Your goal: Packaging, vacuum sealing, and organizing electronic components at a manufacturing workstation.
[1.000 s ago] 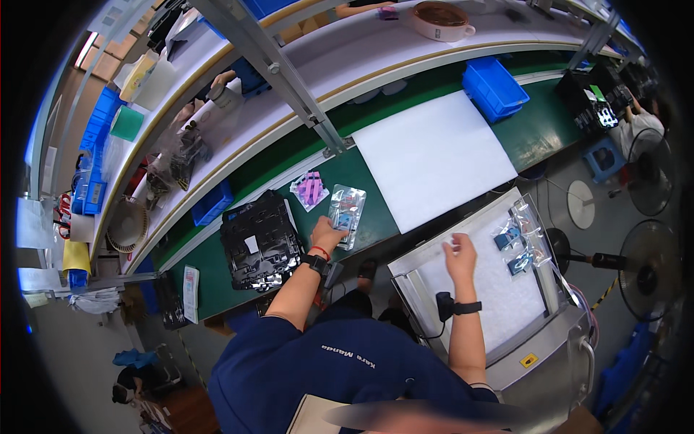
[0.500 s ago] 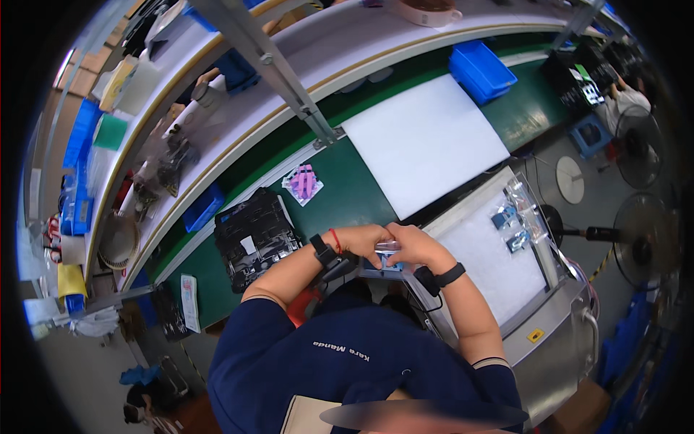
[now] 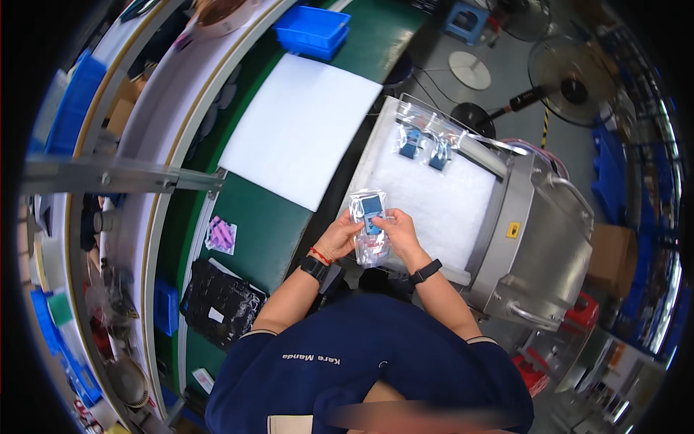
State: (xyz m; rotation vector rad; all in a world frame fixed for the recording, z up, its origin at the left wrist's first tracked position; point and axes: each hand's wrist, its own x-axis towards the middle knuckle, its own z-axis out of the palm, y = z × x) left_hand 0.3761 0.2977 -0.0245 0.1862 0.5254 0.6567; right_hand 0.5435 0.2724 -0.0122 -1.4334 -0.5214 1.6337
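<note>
A long pale shelf (image 3: 148,130) runs down the left of the frame, with a green workbench (image 3: 253,224) beside it, slanting from the lower left to the top. A steel machine (image 3: 538,239) with a curved lid fills the right of centre, its flat bed (image 3: 434,195) lined in white. The person's dark blue shirt (image 3: 361,325) takes up the lower middle. A white sheet (image 3: 300,126) lies on the bench in the upper middle, and a black fan (image 3: 575,90) stands at the upper right. A black tray (image 3: 220,304) rests on the bench at the lower left, while a blue bin (image 3: 311,30) sits near the top edge.

Near the centre, the left hand (image 3: 340,237) and the right hand (image 3: 401,230) hold one clear bag (image 3: 372,249) between them, over the near left edge of the bed. The left hand pinches the bag's left side; the right grips its right side, thumb lying across the front. Inside is a flat blue piece (image 3: 372,207), seen through the shiny plastic.

Two more clear bags (image 3: 410,142) with blue pieces lie side by side on the far end of the bed. A small pink packet (image 3: 221,235) lies on the bench, left of centre. A black band (image 3: 425,271) circles the right wrist.
</note>
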